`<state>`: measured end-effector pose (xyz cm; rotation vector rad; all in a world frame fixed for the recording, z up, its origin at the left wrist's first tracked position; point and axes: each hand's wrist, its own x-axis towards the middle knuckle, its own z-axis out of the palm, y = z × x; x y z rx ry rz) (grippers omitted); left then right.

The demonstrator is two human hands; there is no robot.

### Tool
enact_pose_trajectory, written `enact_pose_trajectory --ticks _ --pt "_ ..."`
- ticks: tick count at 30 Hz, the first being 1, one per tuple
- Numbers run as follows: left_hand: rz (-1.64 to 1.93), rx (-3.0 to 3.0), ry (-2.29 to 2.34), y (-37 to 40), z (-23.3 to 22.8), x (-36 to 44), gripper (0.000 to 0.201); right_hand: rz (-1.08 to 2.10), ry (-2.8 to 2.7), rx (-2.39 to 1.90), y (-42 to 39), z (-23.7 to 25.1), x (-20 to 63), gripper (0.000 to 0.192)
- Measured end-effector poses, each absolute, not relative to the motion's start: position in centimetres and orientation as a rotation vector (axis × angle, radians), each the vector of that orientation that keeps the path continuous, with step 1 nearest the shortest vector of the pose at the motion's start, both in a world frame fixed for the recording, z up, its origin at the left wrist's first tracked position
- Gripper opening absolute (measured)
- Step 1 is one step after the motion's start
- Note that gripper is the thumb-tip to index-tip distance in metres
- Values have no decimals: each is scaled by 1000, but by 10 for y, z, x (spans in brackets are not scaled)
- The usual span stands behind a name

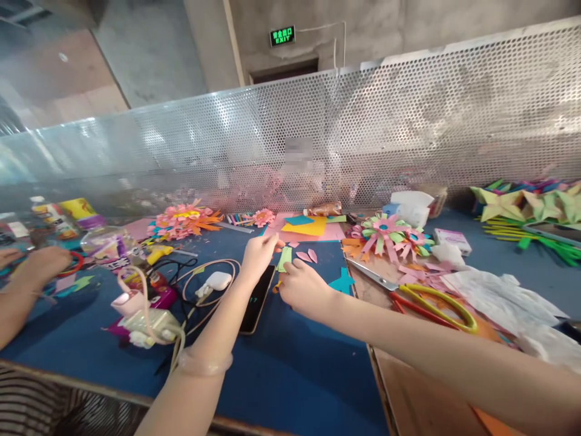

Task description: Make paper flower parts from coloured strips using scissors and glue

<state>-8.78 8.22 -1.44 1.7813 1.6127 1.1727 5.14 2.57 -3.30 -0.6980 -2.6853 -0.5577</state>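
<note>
Centrally, left hand (259, 253) and right hand (299, 286) pinch green paper strip (285, 258) — fingertips hidden.

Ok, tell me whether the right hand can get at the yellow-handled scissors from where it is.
Probably yes. The right hand holds a green paper strip together with the left hand, and the yellow-handled scissors lie uncovered on the board just to its right, with nothing between. It would have to let go of the strip first.
</note>
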Motion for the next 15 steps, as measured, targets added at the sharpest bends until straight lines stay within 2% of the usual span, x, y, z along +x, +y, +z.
enact_pose_trajectory --ticks 8,11,15 --pt "697 2232 1884 91 -30 -97 21 -603 -2724 -741 12 -47 36 17" --pt "529 2304 1903 94 -39 -98 26 -588 -2690 -748 6 -49 41 14" --pt "370 2346 1885 97 -47 -100 42 -546 -2662 -724 6 -45 58 15"
